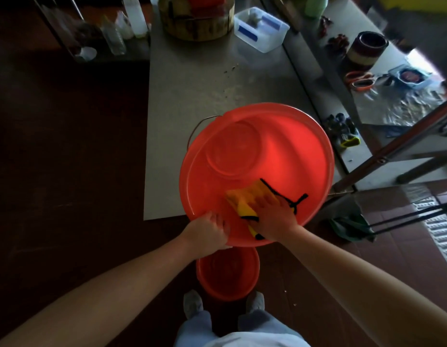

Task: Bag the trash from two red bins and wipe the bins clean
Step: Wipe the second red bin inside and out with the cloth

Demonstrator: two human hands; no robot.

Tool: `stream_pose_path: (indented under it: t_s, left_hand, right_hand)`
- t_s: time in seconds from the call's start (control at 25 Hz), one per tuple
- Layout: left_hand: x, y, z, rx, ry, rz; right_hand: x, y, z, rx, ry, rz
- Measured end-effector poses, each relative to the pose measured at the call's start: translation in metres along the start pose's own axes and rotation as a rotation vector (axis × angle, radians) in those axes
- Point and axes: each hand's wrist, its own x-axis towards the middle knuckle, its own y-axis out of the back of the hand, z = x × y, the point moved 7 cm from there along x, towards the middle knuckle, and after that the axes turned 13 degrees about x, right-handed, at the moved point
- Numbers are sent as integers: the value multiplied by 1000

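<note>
A large red bin [280, 151] is tilted toward me at the near edge of a grey metal table [192, 91], its inside empty. My left hand [209, 231] grips the bin's near rim. My right hand [275, 214] presses a yellow cloth with black edging [247, 196] flat against the near inner wall. A second, smaller red bin [227, 274] stands on the floor just below, between my feet and the table.
On the table's far end are a round wooden block [197, 23] and a clear plastic box [261, 28]. To the right lie work gloves [342, 128], orange scissors [360, 81] and a dark pot [366, 47]. A green bag [352, 226] hangs by a metal rack at right.
</note>
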Motion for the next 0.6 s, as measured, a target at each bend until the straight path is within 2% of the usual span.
stream_pose_path:
  t_s: [0.08,0.16,0.24,0.4,0.6]
  left_hand:
    - [1,1,0,2,-3,-21]
    - [4,2,-1,21,2,-46]
    - [6,2,2,28,-2,-47]
    - [1,1,-3,14,32,-73]
    - [-1,-2,-1,0,50,-34]
  right_hand:
    - [-3,12,31,-136,-81,1]
    - [-6,16,41,-164,-150,-4]
    - [-15,9,26,-91,-197,-24]
    - [-40,-16,-25,117,-143,-34]
    - [-32,-14,-27,131,-151,-40]
